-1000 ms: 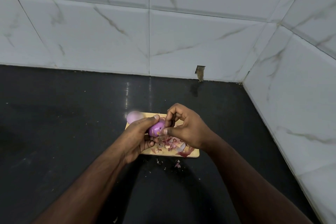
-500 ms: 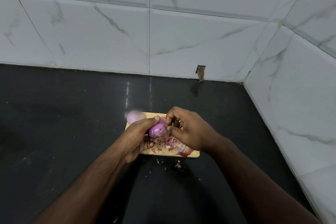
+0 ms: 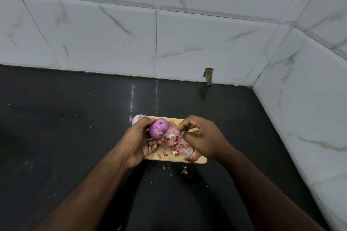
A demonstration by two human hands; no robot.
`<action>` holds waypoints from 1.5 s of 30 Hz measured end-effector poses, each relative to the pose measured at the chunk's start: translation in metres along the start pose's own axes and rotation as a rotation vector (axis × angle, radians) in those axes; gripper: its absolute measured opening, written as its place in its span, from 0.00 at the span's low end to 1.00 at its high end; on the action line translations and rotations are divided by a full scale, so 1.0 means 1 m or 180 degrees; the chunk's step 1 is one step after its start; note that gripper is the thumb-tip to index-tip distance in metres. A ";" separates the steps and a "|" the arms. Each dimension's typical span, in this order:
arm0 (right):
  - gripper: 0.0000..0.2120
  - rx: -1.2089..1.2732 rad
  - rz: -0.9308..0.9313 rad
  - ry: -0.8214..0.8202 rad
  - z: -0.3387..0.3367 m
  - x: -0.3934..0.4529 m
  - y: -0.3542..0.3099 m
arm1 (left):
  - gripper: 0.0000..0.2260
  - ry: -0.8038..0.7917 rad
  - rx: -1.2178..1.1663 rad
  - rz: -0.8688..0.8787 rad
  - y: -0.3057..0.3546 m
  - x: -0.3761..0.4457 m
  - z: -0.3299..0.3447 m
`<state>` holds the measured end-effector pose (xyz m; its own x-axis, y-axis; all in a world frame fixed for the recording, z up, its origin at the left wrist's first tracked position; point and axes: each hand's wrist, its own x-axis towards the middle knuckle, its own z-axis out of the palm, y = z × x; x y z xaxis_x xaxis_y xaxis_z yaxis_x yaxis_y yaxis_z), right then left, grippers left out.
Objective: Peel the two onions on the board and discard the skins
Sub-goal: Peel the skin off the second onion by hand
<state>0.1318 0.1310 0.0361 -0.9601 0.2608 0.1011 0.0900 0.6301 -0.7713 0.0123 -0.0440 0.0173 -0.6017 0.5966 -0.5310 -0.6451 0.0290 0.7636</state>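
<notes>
The left hand (image 3: 138, 139) gripped an onion (image 3: 158, 131) (mostly peeled); the right hand (image 3: 201, 137) pinched skin (image 3: 173, 134) over the board (image 3: 201, 160).

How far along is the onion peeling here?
Done: the far onion on the board looks peeled. In hand: left hand grips a mostly bare purple onion; right hand pinches skin. Left: discarding the skin pile and counter scraps.
</notes>
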 end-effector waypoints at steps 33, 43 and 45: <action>0.30 0.0830 0.0675 -0.0233 0.021 0.008 -0.014 | 0.34 -0.0792 0.0248 0.0748 -0.010 -0.006 -0.001; 0.27 0.1331 0.0661 -0.0030 0.021 0.007 -0.012 | 0.25 -0.0833 0.0088 0.0382 -0.002 -0.011 -0.008; 0.25 0.1322 0.0629 0.0049 0.021 0.007 -0.012 | 0.24 -0.0756 0.0136 0.0456 -0.002 -0.010 -0.007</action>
<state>0.1181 0.1098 0.0332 -0.9309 0.3593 -0.0665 0.1542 0.2214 -0.9629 0.0164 -0.0557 0.0190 -0.5548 0.7682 -0.3194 -0.5379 -0.0382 0.8422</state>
